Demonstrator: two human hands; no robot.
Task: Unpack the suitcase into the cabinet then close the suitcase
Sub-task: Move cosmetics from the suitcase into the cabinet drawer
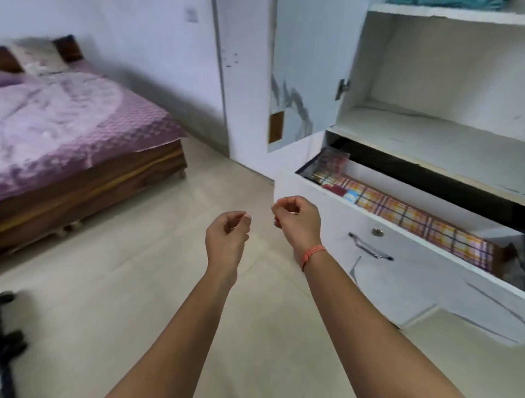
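Observation:
The white cabinet (352,93) stands open at the right, its door (301,71) swung out. Its middle shelf (431,133) is bare, and a teal folded cloth (446,3) lies on the shelf above. Below, a drawer (377,216) is pulled out, holding a plaid cloth (420,224) and some small packets (332,170) at its left end. My left hand (227,230) and my right hand (295,218) hover over the floor just left of the drawer, fingers curled in, nothing visible in either. No suitcase is in view.
A bed (71,127) with a purple cover and a wooden base fills the left. Pale floor tiles (142,284) stretch between the bed and the cabinet. A dark object (8,341) shows at the lower left edge. The drawer juts into the floor space.

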